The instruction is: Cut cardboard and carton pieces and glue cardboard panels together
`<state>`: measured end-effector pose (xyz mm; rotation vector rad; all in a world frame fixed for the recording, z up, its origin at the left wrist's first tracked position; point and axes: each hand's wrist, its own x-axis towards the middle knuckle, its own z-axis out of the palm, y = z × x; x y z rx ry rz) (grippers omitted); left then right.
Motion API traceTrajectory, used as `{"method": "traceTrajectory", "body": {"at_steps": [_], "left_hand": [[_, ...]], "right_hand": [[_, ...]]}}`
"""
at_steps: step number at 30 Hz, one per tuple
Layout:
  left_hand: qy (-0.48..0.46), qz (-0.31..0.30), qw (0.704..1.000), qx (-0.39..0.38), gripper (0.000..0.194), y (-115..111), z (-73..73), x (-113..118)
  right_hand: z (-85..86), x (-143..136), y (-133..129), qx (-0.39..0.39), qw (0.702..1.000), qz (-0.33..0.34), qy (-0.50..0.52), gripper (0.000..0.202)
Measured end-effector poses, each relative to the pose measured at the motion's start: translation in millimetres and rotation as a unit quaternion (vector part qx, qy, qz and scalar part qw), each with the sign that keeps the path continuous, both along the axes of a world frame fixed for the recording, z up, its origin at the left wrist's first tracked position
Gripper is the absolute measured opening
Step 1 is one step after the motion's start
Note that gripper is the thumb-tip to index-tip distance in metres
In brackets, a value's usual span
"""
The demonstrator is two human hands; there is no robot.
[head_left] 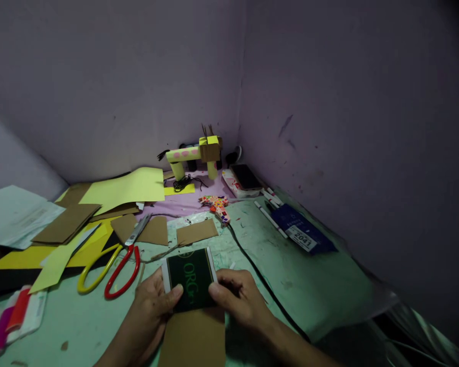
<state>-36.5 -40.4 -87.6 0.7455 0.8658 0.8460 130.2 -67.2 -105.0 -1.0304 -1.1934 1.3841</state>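
My left hand and my right hand grip a piece of cardboard from its two sides. Its upper part is dark green with the letters "ORG" running sideways; below that, plain brown card hangs toward me. Both thumbs press on the green face, and the other fingers are partly hidden behind it. Beyond my left hand lie scissors with one yellow and one red handle. A flower-patterned hot glue gun rests past the cardboard, its black cord passing to the right of my right hand.
A yellow paper animal figure stands at the back. Yellow paper and brown cardboard sheets cover the left. On the right are a phone, white pens and a blue packet. Walls bound the table.
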Motion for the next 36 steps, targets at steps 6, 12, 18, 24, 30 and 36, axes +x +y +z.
{"method": "traceTrajectory", "body": {"at_steps": [6,12,18,24,30,36], "left_hand": [[0.026,-0.003,0.999,0.027,0.061,-6,4.6,1],[0.027,-0.053,0.996,0.068,0.058,-7,6.2,0],[0.047,-0.053,0.99,0.121,0.045,-6,3.9,-1],[0.085,-0.059,0.984,0.146,0.032,-15,12.2,3],[0.053,-0.037,0.985,0.162,0.036,-15,10.3,-1],[-0.086,-0.062,0.989,0.099,0.042,-16,-3.3,-5]], "right_hand": [[-1.1,0,2,-0.091,0.991,-0.009,0.095,0.04],[-0.4,2,4,-0.1,0.987,-0.02,0.124,0.038],[-2.3,2,2,-0.12,0.983,-0.005,0.14,0.038],[-4.0,1,-1,-0.122,0.975,0.018,0.185,0.039],[-4.8,0,1,-0.141,0.963,0.025,0.23,0.039],[-5.0,4,6,-0.163,0.953,-0.017,0.254,0.033]]}}
